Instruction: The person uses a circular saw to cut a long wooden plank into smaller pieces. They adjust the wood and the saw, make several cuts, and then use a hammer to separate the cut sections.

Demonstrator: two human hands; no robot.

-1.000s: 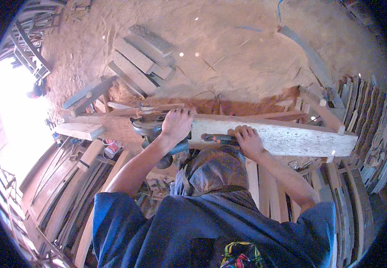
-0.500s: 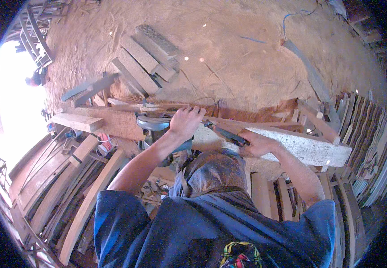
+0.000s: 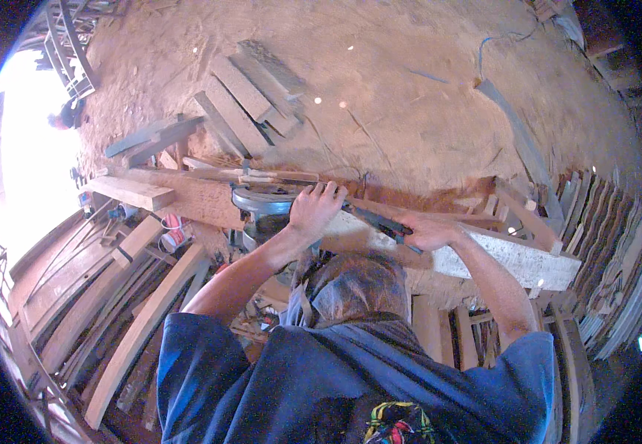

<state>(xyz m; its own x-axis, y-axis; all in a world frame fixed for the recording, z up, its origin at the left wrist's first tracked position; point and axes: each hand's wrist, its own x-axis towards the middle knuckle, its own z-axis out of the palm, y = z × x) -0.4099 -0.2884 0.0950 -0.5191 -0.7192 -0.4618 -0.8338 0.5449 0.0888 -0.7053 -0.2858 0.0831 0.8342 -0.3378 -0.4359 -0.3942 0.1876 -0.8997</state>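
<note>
My left hand [image 3: 319, 210] is closed at the right side of a grey metal tool with a rounded rim [image 3: 263, 203], possibly a power saw. Its fingers curl over the far side, so what they grip is hidden. My right hand [image 3: 430, 231] is wrapped round the near end of a dark, long, narrow tool [image 3: 377, 220], whose exact kind I cannot make out. That tool slants up to the left, its far end beside my left fingers. Both hands are above a long whitish timber beam [image 3: 509, 259] running across in front of me.
A pale wooden block [image 3: 132, 193] lies on the bench at left, near a red-and-white bucket [image 3: 175, 231]. Several cut timbers [image 3: 243, 89] lie on the sawdust-covered ground [image 3: 409, 118]. Stacked boards [image 3: 606, 244] stand at right; curved planks [image 3: 150, 318] lie at lower left.
The dark tool's far end has come up against my left fingers, where a small gap showed before. My right hand has shifted slightly right. The whole view has also moved a little.
</note>
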